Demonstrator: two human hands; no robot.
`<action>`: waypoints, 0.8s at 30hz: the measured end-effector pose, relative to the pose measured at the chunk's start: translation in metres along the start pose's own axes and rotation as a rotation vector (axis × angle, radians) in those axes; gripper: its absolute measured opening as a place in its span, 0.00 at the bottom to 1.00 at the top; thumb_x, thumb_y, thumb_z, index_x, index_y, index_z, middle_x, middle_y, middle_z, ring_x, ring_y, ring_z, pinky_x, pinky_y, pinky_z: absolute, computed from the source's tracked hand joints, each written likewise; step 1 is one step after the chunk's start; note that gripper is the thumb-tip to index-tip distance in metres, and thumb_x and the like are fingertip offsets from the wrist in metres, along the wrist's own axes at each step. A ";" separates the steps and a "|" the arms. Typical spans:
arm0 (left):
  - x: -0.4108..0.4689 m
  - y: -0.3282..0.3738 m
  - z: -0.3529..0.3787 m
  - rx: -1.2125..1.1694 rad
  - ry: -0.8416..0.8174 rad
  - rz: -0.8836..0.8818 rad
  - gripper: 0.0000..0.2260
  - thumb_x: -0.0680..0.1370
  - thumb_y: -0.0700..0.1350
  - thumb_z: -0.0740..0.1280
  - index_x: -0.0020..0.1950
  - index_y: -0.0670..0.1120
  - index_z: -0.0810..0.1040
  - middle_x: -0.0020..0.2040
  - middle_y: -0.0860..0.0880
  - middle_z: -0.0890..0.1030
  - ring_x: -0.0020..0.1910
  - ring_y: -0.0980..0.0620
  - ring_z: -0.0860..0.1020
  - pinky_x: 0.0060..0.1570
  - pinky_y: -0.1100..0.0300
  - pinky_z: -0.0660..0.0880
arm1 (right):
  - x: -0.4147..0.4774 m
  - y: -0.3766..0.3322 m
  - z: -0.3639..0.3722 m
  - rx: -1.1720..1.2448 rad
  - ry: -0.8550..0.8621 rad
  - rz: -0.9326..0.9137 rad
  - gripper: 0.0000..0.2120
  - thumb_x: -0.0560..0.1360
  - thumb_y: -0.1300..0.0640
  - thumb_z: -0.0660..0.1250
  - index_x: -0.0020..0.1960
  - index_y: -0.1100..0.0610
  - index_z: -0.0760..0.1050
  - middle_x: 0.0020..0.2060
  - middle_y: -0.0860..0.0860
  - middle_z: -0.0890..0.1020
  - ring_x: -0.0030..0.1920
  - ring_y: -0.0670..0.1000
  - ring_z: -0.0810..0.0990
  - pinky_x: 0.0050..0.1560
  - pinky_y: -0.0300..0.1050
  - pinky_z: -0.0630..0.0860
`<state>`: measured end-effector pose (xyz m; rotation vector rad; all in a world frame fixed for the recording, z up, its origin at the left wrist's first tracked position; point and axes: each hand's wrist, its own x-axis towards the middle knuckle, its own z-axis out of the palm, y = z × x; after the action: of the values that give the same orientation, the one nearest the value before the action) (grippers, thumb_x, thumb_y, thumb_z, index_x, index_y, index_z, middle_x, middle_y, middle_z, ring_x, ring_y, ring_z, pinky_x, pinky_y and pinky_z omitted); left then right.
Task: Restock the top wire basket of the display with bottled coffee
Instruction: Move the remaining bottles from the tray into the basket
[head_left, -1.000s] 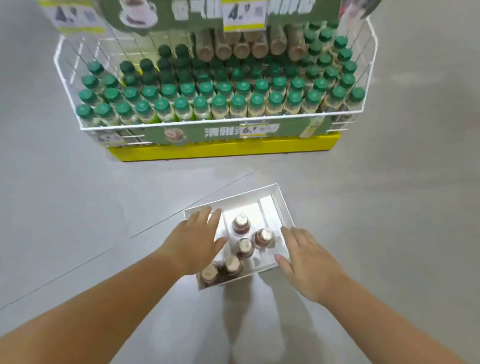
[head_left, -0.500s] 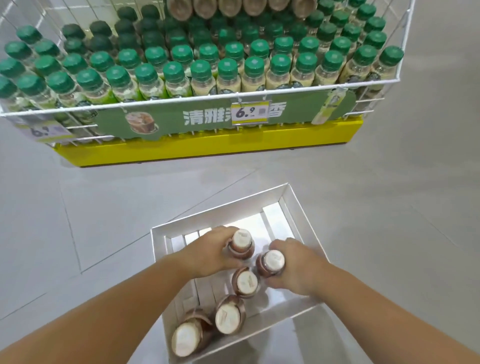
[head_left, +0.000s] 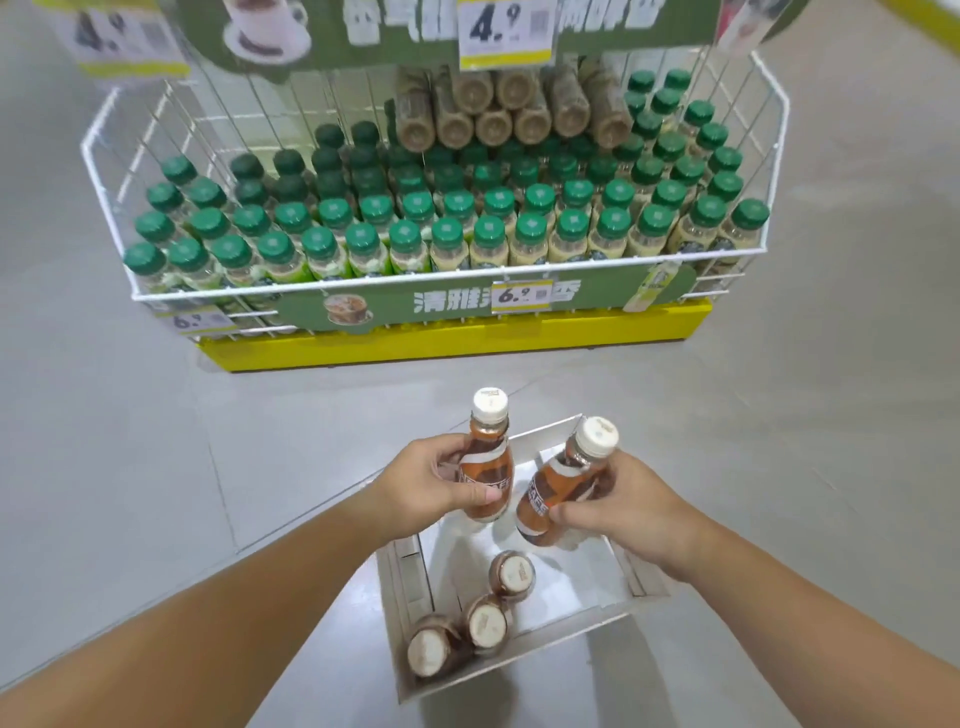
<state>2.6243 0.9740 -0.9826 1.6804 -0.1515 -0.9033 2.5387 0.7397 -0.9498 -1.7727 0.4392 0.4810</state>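
- While three bottles (head_left: 485, 621) sit in the box (head_left: 545, 649) at six o'clock, the left hand (head_left: 421, 486) grasps an upright bottle (head_left: 485, 467).
- The right hand (head_left: 628, 506) grasps a tilted bottle (head_left: 561, 488), cap toward one o'clock.

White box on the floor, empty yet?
Not empty: three white-capped bottles sit in the box; left hand and right hand each hold one more.

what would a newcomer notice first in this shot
Front and centre, the left hand grips the left bottle and the right hand the right bottle, both brown coffee with white caps, above a white box holding three more. Beyond, green-capped bottles pack a wire basket.
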 end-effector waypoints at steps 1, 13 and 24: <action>-0.013 0.020 -0.003 0.009 0.003 0.009 0.24 0.71 0.31 0.76 0.66 0.42 0.79 0.57 0.47 0.86 0.56 0.49 0.84 0.58 0.57 0.78 | -0.010 -0.019 -0.005 0.008 0.007 -0.010 0.18 0.64 0.63 0.78 0.52 0.55 0.81 0.46 0.54 0.87 0.51 0.55 0.85 0.60 0.55 0.79; -0.184 0.348 -0.038 0.008 0.090 0.226 0.23 0.72 0.31 0.75 0.65 0.44 0.79 0.59 0.48 0.85 0.55 0.51 0.84 0.52 0.64 0.79 | -0.190 -0.333 -0.083 0.150 0.016 -0.227 0.13 0.66 0.59 0.76 0.49 0.47 0.84 0.50 0.59 0.85 0.49 0.54 0.83 0.60 0.59 0.79; -0.364 0.706 -0.121 0.130 0.262 0.464 0.15 0.71 0.40 0.78 0.57 0.46 0.83 0.50 0.51 0.88 0.49 0.54 0.85 0.47 0.65 0.79 | -0.344 -0.684 -0.150 -0.020 0.104 -0.432 0.10 0.72 0.61 0.76 0.48 0.48 0.84 0.45 0.53 0.87 0.48 0.53 0.85 0.52 0.50 0.80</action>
<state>2.6958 1.0320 -0.1839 1.7648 -0.4094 -0.3301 2.6241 0.7747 -0.1750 -1.8523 0.1140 0.0886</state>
